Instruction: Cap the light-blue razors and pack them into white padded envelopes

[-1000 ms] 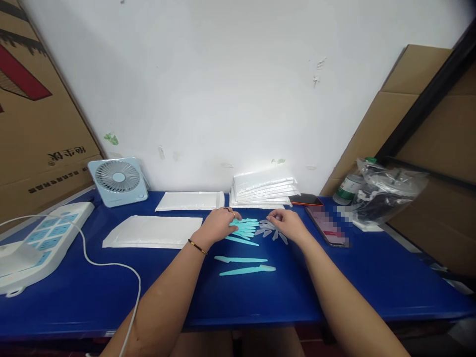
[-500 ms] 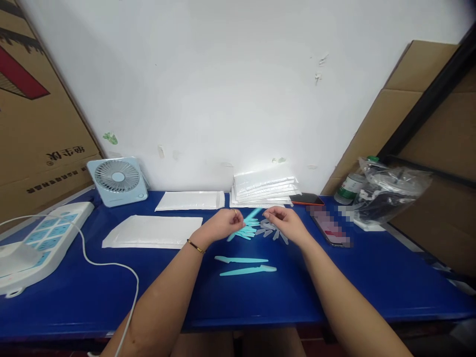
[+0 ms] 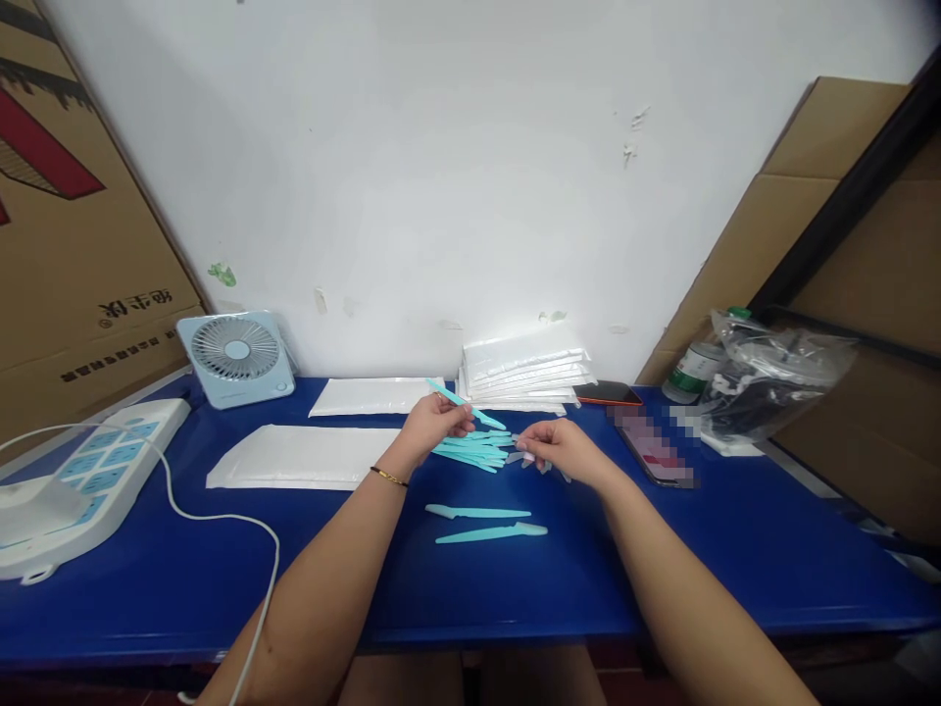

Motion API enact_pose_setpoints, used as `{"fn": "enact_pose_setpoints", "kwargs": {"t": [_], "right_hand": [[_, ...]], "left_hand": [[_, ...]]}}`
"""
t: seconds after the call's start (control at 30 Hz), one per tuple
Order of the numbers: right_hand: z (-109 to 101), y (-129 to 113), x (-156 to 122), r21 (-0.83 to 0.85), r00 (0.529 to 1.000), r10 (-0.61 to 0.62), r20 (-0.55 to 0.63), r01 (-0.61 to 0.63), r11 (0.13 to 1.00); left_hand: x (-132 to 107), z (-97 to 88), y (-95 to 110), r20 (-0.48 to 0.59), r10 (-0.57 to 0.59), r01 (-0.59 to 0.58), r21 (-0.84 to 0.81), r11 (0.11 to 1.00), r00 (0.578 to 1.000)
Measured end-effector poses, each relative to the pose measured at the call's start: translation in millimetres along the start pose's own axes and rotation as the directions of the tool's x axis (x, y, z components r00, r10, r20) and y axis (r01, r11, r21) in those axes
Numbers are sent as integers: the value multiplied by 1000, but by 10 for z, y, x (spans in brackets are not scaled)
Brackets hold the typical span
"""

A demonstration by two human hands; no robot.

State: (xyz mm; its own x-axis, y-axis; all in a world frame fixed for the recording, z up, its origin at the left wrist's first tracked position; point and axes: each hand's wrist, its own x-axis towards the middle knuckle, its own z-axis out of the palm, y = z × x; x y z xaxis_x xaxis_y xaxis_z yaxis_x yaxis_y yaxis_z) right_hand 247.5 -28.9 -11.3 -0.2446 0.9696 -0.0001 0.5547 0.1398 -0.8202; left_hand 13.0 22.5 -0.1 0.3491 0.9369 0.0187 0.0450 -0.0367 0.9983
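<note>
My left hand (image 3: 439, 422) is closed on a teal eyebrow razor (image 3: 465, 402), which slants down to the right. Below its fingers lies a pile of teal eyebrow razors (image 3: 474, 451). Just right of the pile, my right hand (image 3: 551, 443) pinches a small translucent cap (image 3: 517, 441), partly hidden by the fingertips. Other translucent caps (image 3: 526, 459) lie under and beside that hand, mostly covered by it. Nearer to me, two eyebrow razors, an upper one (image 3: 485, 513) and a lower one (image 3: 485, 535), rest side by side with their heads at opposite ends.
White padded mailers lie at the left (image 3: 301, 456) and in a stack (image 3: 521, 358) against the wall. A phone (image 3: 651, 446), a bottle (image 3: 691, 373) and a plastic bag (image 3: 779, 382) are on the right. A fan (image 3: 235, 358), power strip (image 3: 147, 422) and white cable (image 3: 221, 517) occupy the left.
My left hand has lifted an eyebrow razor from the pile and moved slightly left and up. My right hand has lowered slightly toward the caps and now pinches one.
</note>
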Motion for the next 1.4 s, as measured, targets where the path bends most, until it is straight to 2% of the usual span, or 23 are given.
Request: {"fn": "enact_pose_setpoints", "kwargs": {"t": [0.07, 0.17, 0.23, 0.3, 0.37, 0.43, 0.53, 0.6, 0.63, 0.7, 0.77, 0.83, 0.9, 0.97, 1.17, 1.3, 1.4], "right_hand": [[-80, 15, -20, -134, 997, -10, -77, 0, 991], [-102, -96, -77, -341, 961, -197, -192, 122, 932], [-19, -232, -125, -352, 951, -288, -115, 232, 907], [140, -371, -166, -301, 947, -304, 103, 321, 898], [335, -482, -193, -338, 918, -308, 250, 381, 861], [513, -552, -204, -414, 899, -293, 326, 414, 811], [660, -584, -206, -538, 902, -263, 343, 418, 732], [662, -567, -199, -593, 922, -262, 284, 384, 708], [640, -552, -191, -584, 934, -272, 232, 357, 729], [564, -514, -165, -426, 958, -276, 81, 283, 859], [471, -476, -126, -70, 973, -216, -81, 210, 975], [388, -442, -85, 286, 973, -139, -182, 188, 940], [329, -413, -52, 464, 969, -113, -219, 205, 862], [292, -388, -32, 509, 963, -92, -252, 213, 834], [203, -319, -13, 568, 952, 13, -305, 170, 805], [83, -197, 13, 528, 934, 57, -354, 149, 836], [-18, -72, 32, 381, 933, 71, -353, 74, 922]], "left_hand": [[13, -52, -15, -11, -52, 53, 78, 996, 999], [21, -95, -49, 12, -141, 131, 295, 946, 990], [7, -105, -49, 15, -190, 162, 458, 874, 982], [-23, -114, -22, 27, -223, 169, 568, 806, 974], [-53, -133, 17, 39, -232, 161, 610, 776, 972], [-66, -164, 45, 27, -212, 149, 625, 767, 977], [-46, -218, 48, 22, -142, 95, 641, 762, 990], [-24, -237, 44, 33, -90, 51, 616, 786, 995], [-17, -234, 48, 35, -65, 32, 588, 808, 997], [-22, -198, 69, 41, -19, -4, 505, 863, 999], [-55, -123, 103, 85, 25, -57, 396, 917, 996], [-104, -26, 129, 200, 47, -103, 278, 955, 979], [-144, 62, 132, 348, 51, -130, 206, 970, 936], [-158, 114, 111, 425, 53, -165, 232, 959, 903], [-95, 64, 49, 383, 116, -297, 457, 839, 917], [-74, -33, 58, 342, 140, -328, 589, 739, 929], [-64, -109, 48, 324, 186, -367, 699, 614, 928]]}}
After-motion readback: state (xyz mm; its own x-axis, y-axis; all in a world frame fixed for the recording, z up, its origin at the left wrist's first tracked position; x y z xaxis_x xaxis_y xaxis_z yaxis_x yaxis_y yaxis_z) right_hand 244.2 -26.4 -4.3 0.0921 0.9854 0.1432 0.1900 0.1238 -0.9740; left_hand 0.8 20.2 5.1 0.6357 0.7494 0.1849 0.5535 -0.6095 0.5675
